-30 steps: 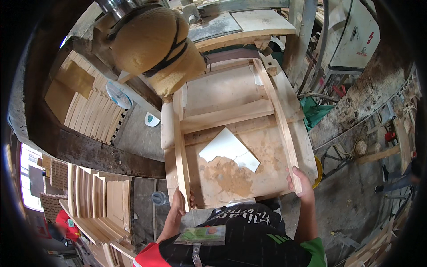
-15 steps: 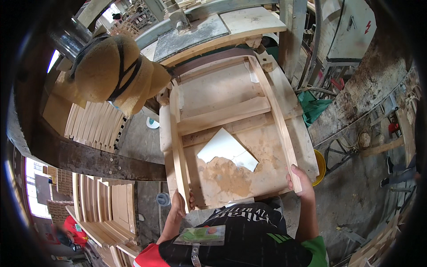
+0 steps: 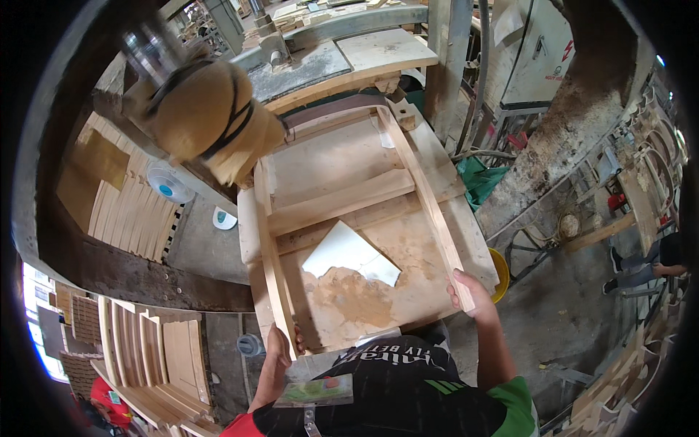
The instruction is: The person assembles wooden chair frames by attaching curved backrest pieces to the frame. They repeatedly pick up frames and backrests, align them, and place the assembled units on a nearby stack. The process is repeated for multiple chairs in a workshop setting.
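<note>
A pale wooden chair frame (image 3: 342, 198) lies flat on a dusty work table (image 3: 408, 284), its far end at a sanding machine (image 3: 320, 65). My left hand (image 3: 279, 346) grips the near end of the frame's left rail. My right hand (image 3: 470, 291) grips the near end of the right rail. A white sheet (image 3: 349, 255) lies on the table inside the frame, beside a patch of sawdust.
A dust-caked extraction hood (image 3: 207, 116) hangs at the upper left of the table. Stacks of wooden slats (image 3: 135, 211) and chair parts (image 3: 156, 360) fill the left side. A yellow bucket (image 3: 501, 269) sits right of the table. Another person (image 3: 655, 255) stands at far right.
The view has swung, so the extraction hood shifts about the upper left. The frame stays on the table and both hands keep their grip on its rails.
</note>
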Demonstrator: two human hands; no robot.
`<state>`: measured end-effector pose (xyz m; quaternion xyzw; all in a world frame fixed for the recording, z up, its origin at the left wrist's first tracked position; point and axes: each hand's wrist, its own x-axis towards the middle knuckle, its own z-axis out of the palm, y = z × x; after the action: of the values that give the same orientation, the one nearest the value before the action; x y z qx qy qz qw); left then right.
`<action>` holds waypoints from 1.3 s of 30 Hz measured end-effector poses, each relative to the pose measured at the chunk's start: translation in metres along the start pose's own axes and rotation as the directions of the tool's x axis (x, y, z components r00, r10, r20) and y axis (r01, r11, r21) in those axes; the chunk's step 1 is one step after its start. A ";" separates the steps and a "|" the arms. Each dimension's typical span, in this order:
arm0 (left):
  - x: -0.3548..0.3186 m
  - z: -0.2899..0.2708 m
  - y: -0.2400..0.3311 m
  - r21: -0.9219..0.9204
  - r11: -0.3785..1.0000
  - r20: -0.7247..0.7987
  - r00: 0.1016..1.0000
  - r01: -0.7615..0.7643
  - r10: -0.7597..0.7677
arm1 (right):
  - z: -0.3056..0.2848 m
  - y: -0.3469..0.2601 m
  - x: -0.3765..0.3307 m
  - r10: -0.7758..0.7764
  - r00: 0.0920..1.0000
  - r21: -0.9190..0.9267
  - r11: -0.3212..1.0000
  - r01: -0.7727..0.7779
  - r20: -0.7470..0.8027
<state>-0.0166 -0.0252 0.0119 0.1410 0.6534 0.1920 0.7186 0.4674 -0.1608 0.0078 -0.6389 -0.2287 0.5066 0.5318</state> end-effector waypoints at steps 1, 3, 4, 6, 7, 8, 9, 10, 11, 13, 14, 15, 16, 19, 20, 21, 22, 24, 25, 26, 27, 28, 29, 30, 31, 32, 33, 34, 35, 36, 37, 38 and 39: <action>0.001 0.001 0.000 0.005 1.000 0.009 1.000 -0.025 0.025 | -0.008 0.007 -0.001 0.050 0.998 0.088 0.995 -0.055 0.049; -0.001 0.008 0.003 0.011 0.998 0.038 0.997 -0.061 0.060 | -0.024 0.026 0.007 0.130 0.982 0.261 0.952 -0.161 0.135; 0.002 0.015 0.009 0.028 0.997 0.066 0.995 -0.075 0.073 | -0.030 0.034 0.010 0.137 0.979 0.345 0.921 -0.182 0.151; 0.010 0.013 0.013 -0.071 0.996 0.206 0.977 -0.044 0.058 | -0.035 0.039 0.013 0.134 0.977 0.519 0.831 -0.201 0.165; 0.006 0.003 0.002 -0.179 0.984 0.172 0.984 -0.025 0.056 | -0.017 0.017 0.007 0.202 0.968 0.497 0.831 -0.250 0.149; 0.000 -0.008 -0.009 -0.164 0.982 0.112 0.987 -0.094 0.113 | 0.013 -0.017 -0.006 0.272 0.954 0.472 0.829 -0.298 0.125; 0.001 -0.003 -0.007 -0.164 0.983 0.105 0.989 -0.081 0.099 | 0.009 -0.013 -0.010 0.156 0.980 0.402 0.895 -0.193 0.125; 0.002 -0.004 -0.007 -0.191 0.979 0.173 0.980 -0.068 0.102 | 0.003 -0.007 -0.008 0.050 0.987 0.318 0.943 -0.096 0.151; 0.001 -0.010 -0.008 -0.150 0.985 0.065 0.994 -0.081 0.092 | 0.006 -0.007 -0.010 0.060 0.980 0.372 0.919 -0.128 0.191; -0.002 -0.018 -0.010 -0.049 0.985 0.011 0.986 -0.165 0.166 | 0.008 0.002 -0.010 0.079 0.972 0.394 0.904 -0.163 0.221; -0.002 -0.015 -0.005 -0.014 0.982 -0.002 0.982 -0.189 0.189 | 0.000 0.019 -0.003 0.086 0.977 0.368 0.917 -0.154 0.194; -0.003 -0.015 -0.003 -0.004 0.983 0.022 0.983 -0.185 0.185 | -0.007 0.033 0.003 0.095 0.977 0.335 0.929 -0.155 0.189; -0.005 -0.019 -0.004 -0.006 0.983 0.030 0.983 -0.182 0.182 | -0.009 0.040 0.002 0.086 0.977 0.369 0.917 -0.154 0.194; -0.008 -0.032 -0.010 0.011 0.981 0.017 0.981 -0.194 0.194 | -0.008 0.044 -0.002 0.058 0.976 0.377 0.916 -0.135 0.208; -0.013 -0.041 -0.014 0.014 0.980 -0.003 0.980 -0.199 0.199 | -0.005 0.039 -0.010 0.043 0.978 0.324 0.940 -0.108 0.202; -0.018 -0.047 -0.019 0.016 0.980 -0.018 0.980 -0.199 0.199 | -0.004 0.029 -0.021 0.028 0.981 0.264 0.961 -0.079 0.193; -0.021 -0.047 -0.021 0.004 0.977 -0.052 0.976 -0.213 0.213 | -0.004 0.021 -0.029 0.033 0.981 0.227 0.971 -0.077 0.193; -0.028 -0.049 -0.023 0.004 0.974 0.003 0.974 -0.226 0.226 | -0.008 0.005 -0.046 0.040 0.982 0.154 0.986 -0.069 0.183; -0.035 -0.055 -0.022 0.011 0.973 0.085 0.970 -0.229 0.227 | -0.008 0.000 -0.053 0.033 0.982 0.168 0.984 -0.065 0.186; -0.041 -0.062 -0.024 -0.047 0.963 0.188 0.945 -0.264 0.269 | -0.008 -0.005 -0.061 0.026 0.981 0.182 0.981 -0.061 0.190; -0.046 -0.066 -0.026 -0.107 0.950 0.290 0.905 -0.293 0.312 | -0.008 -0.011 -0.069 0.017 0.982 0.197 0.979 -0.055 0.191; -0.050 -0.070 -0.029 -0.174 0.933 0.377 0.854 -0.314 0.358 | -0.008 -0.015 -0.075 0.056 0.980 0.226 0.969 -0.099 0.190; -0.052 -0.075 -0.031 -0.157 0.941 0.394 0.854 -0.301 0.339 | -0.008 -0.020 -0.081 0.095 0.977 0.256 0.956 -0.142 0.190; -0.053 -0.078 -0.029 -0.141 0.947 0.415 0.852 -0.287 0.320 | -0.009 -0.027 -0.088 0.130 0.974 0.284 0.942 -0.180 0.187; -0.054 -0.083 -0.028 -0.125 0.953 0.428 0.851 -0.277 0.304 | -0.009 -0.032 -0.094 0.118 0.971 0.271 0.947 -0.173 0.206; -0.055 -0.087 -0.027 -0.109 0.957 0.441 0.850 -0.267 0.287 | -0.008 -0.037 -0.101 0.107 0.968 0.259 0.952 -0.165 0.225; -0.054 -0.086 -0.027 -0.088 0.962 0.442 0.856 -0.257 0.269 | -0.011 -0.041 -0.106 0.093 0.968 0.245 0.958 -0.150 0.232; -0.051 -0.083 -0.028 -0.078 0.965 0.434 0.862 -0.251 0.260 | -0.016 -0.038 -0.109 0.045 0.964 0.312 0.941 -0.128 0.262; -0.050 -0.081 -0.029 -0.062 0.966 0.422 0.870 -0.252 0.254 | -0.020 -0.031 -0.114 -0.005 0.957 0.378 0.920 -0.109 0.289; -0.047 -0.077 -0.031 -0.049 0.967 0.411 0.877 -0.252 0.249 | -0.022 -0.026 -0.120 -0.056 0.950 0.441 0.893 -0.089 0.306; -0.047 -0.075 -0.033 -0.038 0.966 0.397 0.884 -0.254 0.248 | -0.020 -0.019 -0.128 -0.036 0.974 0.472 0.878 -0.075 0.222; -0.046 -0.072 -0.034 -0.030 0.967 0.383 0.890 -0.254 0.246 | -0.020 -0.014 -0.128 0.043 0.979 0.497 0.856 -0.139 0.200; -0.046 -0.070 -0.035 -0.023 0.967 0.373 0.895 -0.255 0.245 | -0.020 -0.012 -0.125 0.122 0.976 0.521 0.829 -0.201 0.182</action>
<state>-0.0858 -0.0804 0.0293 0.2671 0.4841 0.2437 0.7968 0.4402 -0.2695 0.0679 -0.4442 -0.0601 0.6374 0.6267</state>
